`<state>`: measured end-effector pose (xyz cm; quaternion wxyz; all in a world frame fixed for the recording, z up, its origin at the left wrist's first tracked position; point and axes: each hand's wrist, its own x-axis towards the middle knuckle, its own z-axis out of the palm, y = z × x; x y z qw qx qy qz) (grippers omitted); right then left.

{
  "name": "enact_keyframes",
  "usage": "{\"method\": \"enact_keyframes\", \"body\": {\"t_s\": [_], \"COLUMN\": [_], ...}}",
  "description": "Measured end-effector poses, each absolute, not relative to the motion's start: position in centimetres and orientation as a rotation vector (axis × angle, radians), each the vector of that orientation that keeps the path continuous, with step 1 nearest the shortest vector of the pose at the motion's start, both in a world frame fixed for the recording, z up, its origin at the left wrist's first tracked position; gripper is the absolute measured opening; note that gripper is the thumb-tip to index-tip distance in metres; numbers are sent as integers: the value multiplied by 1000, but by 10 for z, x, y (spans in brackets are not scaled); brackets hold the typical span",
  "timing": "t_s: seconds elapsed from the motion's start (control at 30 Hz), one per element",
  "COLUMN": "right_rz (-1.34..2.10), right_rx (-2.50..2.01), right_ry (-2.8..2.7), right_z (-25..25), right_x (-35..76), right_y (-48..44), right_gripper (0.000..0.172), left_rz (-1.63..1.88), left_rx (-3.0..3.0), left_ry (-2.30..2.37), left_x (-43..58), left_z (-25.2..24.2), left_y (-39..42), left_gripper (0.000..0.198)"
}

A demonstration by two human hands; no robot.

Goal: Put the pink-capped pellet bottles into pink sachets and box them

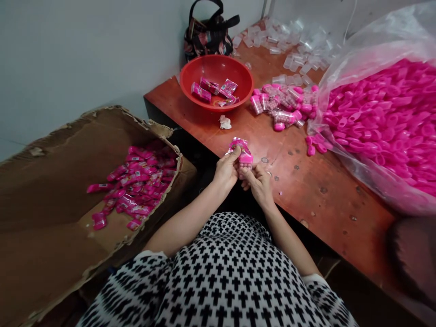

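At the near edge of the wooden table, both forearms rise from the lap and meet, elbows out and wrists bent inward. The left hand is closed, thumb raised and pressed against a crinkled pink wrapper. The right hand is curled shut, palm turned inward, its fingers wrapped around the lower part of a small pink-capped bottle. The bottle stands roughly upright between the two hands, with the wrapper over its top.

Just beyond the grip lies a crumpled white scrap, and farther beyond it a red bowl holds a few wrapped packets. Beyond the grip on the right-hand side sits a heap of filled bottles, then a large clear bag of pink caps. On the left-hand side, below table level, an open cardboard box holds many finished pink packets.

The wrapper and the packets carry printing, but it is too small and blurred to read.
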<state>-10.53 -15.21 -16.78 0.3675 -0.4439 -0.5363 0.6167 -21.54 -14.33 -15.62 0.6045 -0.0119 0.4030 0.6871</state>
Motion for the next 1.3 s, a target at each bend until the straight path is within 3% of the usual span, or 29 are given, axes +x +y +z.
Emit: {"method": "enact_keyframes", "body": {"t_s": [0.17,0.4,0.6,0.8,1.0,1.2,1.3], "right_rz": [1607,1446,1728,1508,1704,1186,1331], "right_rx": [-1084,-1121,-1048,-1127,-1089,-1128,-942], "right_ry": [-1366,-1453,-1253,-1339,-1247,-1625,-1848], "right_z": [-173,-173,-168,-170,-180,-150,-131], "right_x": [-106,-104,-103,-106,-101,-79,-80], "right_y": [-151,-149,-143,-147,-141,-100,-79], "right_gripper": [30,28,27,30,32,33,31], "left_rz": [1526,1448,1386,1496,1454,1313,1212], "left_rx": [262,426,518,418,405,694,863], "left_ry": [921,997,1048,1084,1080,1173,1238], "left_x": [-221,-221,-223,-219,-209,-221,-221], "left_z": [-154,-159,-157,-159,-163,-162,-158], "left_y": [-146,-149,-153,-153,-160,-165,-168], "left_gripper": [40,33,31,30,29,25,23]}}
